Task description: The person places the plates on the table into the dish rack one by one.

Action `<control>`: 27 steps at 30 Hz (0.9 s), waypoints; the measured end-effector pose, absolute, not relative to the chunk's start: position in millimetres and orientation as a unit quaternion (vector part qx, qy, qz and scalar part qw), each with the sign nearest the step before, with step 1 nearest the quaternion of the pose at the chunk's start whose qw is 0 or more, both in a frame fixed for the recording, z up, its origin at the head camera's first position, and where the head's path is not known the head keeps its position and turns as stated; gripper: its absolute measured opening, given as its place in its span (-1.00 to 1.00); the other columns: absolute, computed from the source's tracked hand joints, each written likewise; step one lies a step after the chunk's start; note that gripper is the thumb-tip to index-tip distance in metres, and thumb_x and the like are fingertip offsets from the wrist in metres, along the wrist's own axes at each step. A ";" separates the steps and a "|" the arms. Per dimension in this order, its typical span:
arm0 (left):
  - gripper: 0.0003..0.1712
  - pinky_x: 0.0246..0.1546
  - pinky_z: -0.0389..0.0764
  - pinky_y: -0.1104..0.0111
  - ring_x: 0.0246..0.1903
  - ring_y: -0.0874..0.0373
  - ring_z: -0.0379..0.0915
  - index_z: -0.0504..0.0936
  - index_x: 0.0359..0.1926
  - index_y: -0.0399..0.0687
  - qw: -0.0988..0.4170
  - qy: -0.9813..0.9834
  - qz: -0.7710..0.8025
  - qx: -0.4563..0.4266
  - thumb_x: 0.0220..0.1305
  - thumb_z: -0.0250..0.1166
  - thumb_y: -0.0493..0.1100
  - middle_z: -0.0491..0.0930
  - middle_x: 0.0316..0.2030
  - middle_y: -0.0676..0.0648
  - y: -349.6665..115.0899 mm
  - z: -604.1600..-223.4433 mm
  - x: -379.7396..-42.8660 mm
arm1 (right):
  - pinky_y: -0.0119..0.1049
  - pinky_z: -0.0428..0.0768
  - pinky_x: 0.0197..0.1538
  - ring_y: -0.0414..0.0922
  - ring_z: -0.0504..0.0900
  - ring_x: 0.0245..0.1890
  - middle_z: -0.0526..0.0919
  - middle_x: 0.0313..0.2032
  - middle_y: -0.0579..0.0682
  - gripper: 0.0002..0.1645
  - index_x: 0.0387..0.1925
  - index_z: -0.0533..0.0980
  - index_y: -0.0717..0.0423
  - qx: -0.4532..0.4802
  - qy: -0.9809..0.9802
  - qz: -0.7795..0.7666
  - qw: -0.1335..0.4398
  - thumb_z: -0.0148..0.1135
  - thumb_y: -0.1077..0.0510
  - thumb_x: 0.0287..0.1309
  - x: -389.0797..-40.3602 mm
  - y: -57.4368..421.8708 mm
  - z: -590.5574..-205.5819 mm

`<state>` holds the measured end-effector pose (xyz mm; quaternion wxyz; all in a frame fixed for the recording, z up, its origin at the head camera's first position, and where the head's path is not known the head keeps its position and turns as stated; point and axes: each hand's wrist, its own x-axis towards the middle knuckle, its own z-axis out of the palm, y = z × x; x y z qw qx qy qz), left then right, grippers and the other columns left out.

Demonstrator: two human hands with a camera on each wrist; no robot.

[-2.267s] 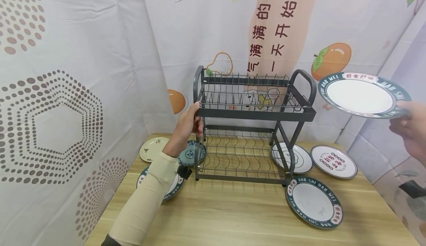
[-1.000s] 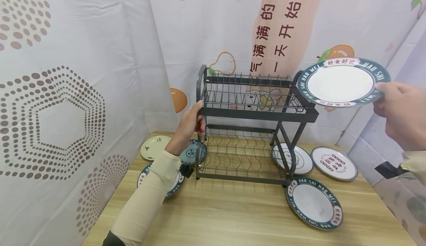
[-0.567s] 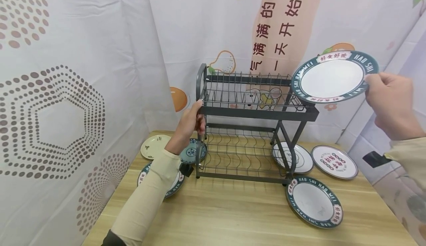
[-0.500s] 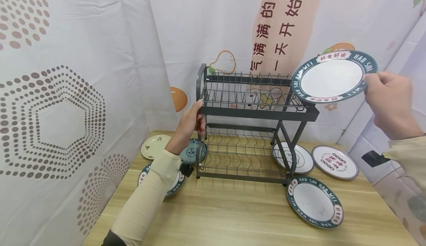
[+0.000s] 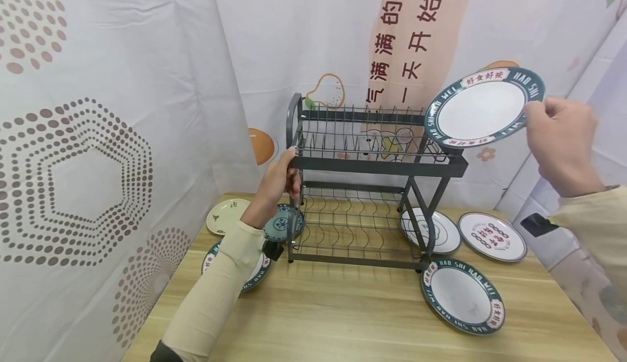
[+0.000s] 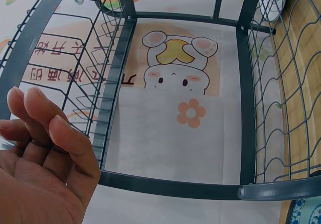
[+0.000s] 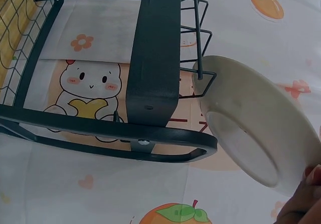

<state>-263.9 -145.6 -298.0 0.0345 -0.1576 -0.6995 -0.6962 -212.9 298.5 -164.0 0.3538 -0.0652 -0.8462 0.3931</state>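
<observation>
A dark grey two-tier dish rack (image 5: 377,166) stands on the wooden table. At its upper left front corner my left hand (image 5: 276,185) holds the frame, thumb on the rail and fingers bent below. The left wrist view shows those curled fingers (image 6: 70,138) beside the upper tier. My right hand (image 5: 563,144) pinches the right rim of a white plate (image 5: 482,109) with a green lettered border. That plate is tilted and overlaps the rack's upper right end. Its pale underside (image 7: 251,128) shows in the right wrist view, close by the wire side holder (image 7: 205,58).
Right of the rack lie a green-rimmed plate (image 5: 462,296), a plate with red lettering (image 5: 492,237) and a white plate (image 5: 443,231) partly behind the frame. On the left are a cream plate (image 5: 226,216), a blue patterned plate (image 5: 283,223) and another green-rimmed plate (image 5: 257,275).
My right hand has brought the plate leftward and up from the far right to the rack's upper right end, tilting it more. My left hand stays on the rack corner.
</observation>
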 end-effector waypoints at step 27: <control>-0.29 -0.61 0.50 0.31 -0.75 0.10 0.38 0.28 -0.56 -0.11 0.033 -0.699 -0.698 -0.151 0.55 -0.10 0.34 0.43 -0.73 -0.05 -144.8 -298.2 -262.7 | -0.03 0.01 -0.61 0.16 0.21 -0.75 0.25 -0.80 0.15 -0.57 -0.78 0.22 0.16 0.114 -0.797 0.100 0.585 -0.08 0.22 0.22 -235.7 238.8 -174.8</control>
